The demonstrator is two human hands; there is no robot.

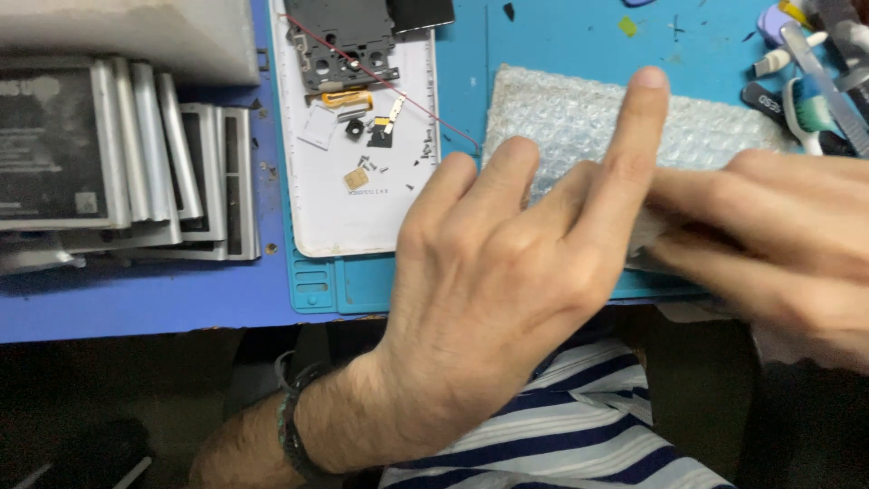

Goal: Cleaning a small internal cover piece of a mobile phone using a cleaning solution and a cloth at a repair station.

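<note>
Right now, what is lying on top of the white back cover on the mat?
On the white back cover: a dark phone frame, tiny screws, a small gold part. Whatever lies beneath it is hidden.

Dark braided wristband (288, 426), striped shirt (579, 426)

Bubble-wrap pouch (579, 118): clear-white, rectangular, lying flat on the blue mat (362, 290), right of the white phone back cover (362, 208); its near edge is hidden by hands.

Label (50, 145): dark grey rectangle on the topmost flat battery (54, 145) of the stack, far left of the mat.
</note>
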